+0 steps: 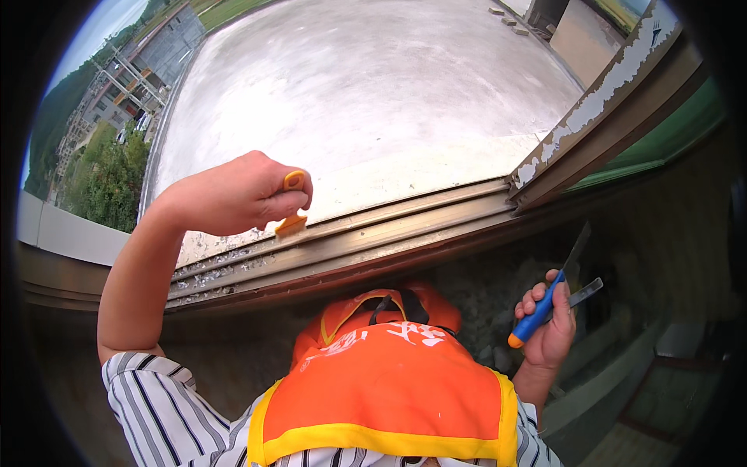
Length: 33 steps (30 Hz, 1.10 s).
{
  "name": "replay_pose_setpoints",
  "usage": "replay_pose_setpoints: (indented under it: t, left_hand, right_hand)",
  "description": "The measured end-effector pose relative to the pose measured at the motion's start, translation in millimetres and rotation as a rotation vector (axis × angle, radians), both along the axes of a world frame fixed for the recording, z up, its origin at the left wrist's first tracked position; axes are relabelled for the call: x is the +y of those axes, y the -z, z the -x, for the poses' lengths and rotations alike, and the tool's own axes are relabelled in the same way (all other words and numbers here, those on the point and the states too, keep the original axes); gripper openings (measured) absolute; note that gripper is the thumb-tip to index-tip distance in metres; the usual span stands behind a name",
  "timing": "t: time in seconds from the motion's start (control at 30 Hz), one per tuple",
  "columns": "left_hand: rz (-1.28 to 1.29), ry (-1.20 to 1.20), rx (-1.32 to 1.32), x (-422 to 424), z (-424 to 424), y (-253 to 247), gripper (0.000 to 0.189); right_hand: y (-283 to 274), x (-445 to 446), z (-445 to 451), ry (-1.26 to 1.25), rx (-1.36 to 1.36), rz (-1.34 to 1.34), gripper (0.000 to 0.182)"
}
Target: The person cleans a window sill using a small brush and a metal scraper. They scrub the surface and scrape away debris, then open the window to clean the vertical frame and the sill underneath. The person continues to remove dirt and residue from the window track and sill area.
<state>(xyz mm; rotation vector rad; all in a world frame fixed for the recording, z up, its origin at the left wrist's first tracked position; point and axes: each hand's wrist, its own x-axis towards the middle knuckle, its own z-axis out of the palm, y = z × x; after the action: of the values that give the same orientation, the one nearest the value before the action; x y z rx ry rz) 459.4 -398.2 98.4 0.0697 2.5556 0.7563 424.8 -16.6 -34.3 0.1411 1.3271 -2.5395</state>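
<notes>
My left hand (245, 195) grips a small brush (290, 225) with a yellow-orange handle, its bristles down on the metal window track (402, 225). Flakes of pale debris (219, 268) lie thickly in the grooves at the track's left end; fewer show to the right of the brush. Off to the right, below the sill, my right hand (551, 344) is closed around a blue-handled tool (540, 315) with an orange butt and a thin metal blade pointing up. A second flat blade (586, 292) sticks out from the same hand, its handle hidden by my fingers.
On the right rises a window frame post (607, 105) with torn white film, beside green glass (653, 140). Beyond the track spreads a pale concrete roof (373, 87), with several blocks (508, 21) at its far right. An orange apron (379, 385) with writing covers my front.
</notes>
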Motion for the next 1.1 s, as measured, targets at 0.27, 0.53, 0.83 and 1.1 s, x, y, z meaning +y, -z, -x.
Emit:
replay_pose_setpoints:
  t: [0.27, 0.53, 0.83, 1.1]
  left_hand:
    - [-0.021, -0.043, 0.015, 18, 3, 45, 0.021]
    - [0.108, -0.215, -0.065, -15, -19, -6, 0.025]
    - [0.029, -0.071, -0.037, 18, -11, 36, 0.019]
    - [-0.221, -0.318, 0.171, 24, -15, -2, 0.019]
  right_hand:
    - [0, 4, 5, -0.067, 0.080, -0.007, 0.024]
    - [-12, -3, 2, -0.110, 0.133, -0.034, 0.024]
    - [-17, 1, 14, -0.242, 0.219, -0.038, 0.025]
    - [-30, -7, 14, -0.281, 0.202, -0.011, 0.026]
